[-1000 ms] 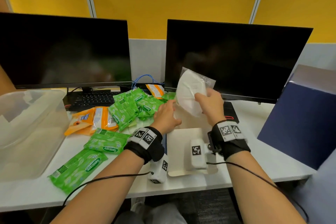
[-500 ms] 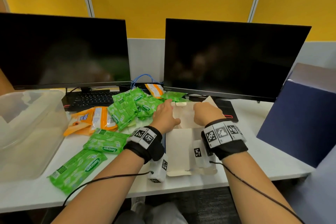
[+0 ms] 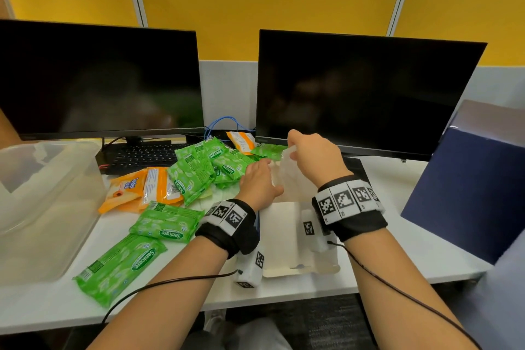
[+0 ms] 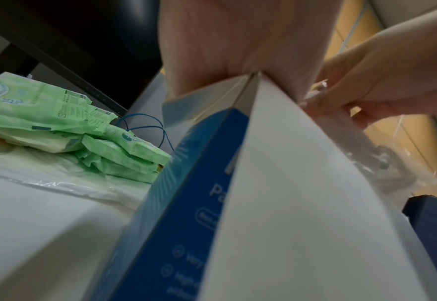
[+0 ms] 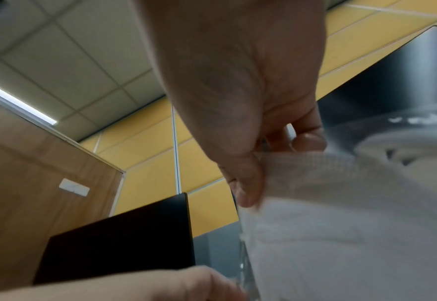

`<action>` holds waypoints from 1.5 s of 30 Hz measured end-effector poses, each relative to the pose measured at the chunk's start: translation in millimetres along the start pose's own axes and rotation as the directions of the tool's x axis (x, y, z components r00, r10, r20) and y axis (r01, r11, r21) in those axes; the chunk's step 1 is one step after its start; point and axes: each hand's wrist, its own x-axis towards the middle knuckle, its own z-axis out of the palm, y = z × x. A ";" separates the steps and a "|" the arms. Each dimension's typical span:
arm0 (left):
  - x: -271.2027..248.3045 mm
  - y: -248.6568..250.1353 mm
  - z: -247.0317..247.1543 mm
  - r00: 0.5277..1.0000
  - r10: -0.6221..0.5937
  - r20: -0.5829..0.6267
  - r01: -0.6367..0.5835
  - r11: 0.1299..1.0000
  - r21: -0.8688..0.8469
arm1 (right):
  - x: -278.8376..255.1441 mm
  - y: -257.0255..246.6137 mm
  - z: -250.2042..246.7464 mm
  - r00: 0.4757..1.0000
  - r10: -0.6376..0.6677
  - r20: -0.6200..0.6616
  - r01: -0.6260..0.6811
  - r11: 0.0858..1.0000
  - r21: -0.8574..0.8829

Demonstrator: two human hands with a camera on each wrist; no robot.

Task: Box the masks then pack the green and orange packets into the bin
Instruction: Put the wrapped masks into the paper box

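Observation:
My right hand (image 3: 295,148) pinches the top edge of a white mask in a clear wrapper (image 3: 292,182), which hangs over the open mask box (image 3: 284,236). The right wrist view shows thumb and fingers of that hand (image 5: 263,163) on the mask (image 5: 353,224). My left hand (image 3: 264,170) grips the box's left wall; the left wrist view shows its palm (image 4: 237,40) on the blue and white box (image 4: 181,203). Green packets (image 3: 199,179) and orange packets (image 3: 136,187) lie heaped left of the box. A clear bin (image 3: 42,193) stands at far left.
Two dark monitors (image 3: 355,94) stand at the back, with a keyboard (image 3: 142,153) and a blue cable (image 3: 221,125) between them. A dark blue box (image 3: 468,187) stands at the right. Two green packets (image 3: 122,267) lie near the desk's front edge.
My right hand dropped from its raised position down to the box and now is raised a little again, pinching the wrapped mask. The left hand stayed on the box.

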 end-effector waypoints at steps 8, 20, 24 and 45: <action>-2.6 0.8 -0.3 0.999 -0.026 -0.029 0.024 0.996 -0.084 | -5.6 -6.1 -13.0 0.994 0.088 0.061 -0.080 0.990 -0.115; -6.0 3.7 0.0 0.998 -0.021 -0.059 0.023 0.999 0.037 | 10.1 6.1 55.3 0.726 0.396 0.563 -0.422 0.902 -0.090; -8.1 2.6 -1.3 0.986 -0.167 0.005 0.166 0.974 -0.153 | 11.1 -2.3 60.3 0.751 0.278 0.598 -0.362 0.932 0.020; 12.4 -96.2 -10.5 0.919 -0.393 0.001 0.388 0.908 -0.159 | 22.2 -34.1 83.0 0.815 0.171 0.553 -0.500 0.690 0.524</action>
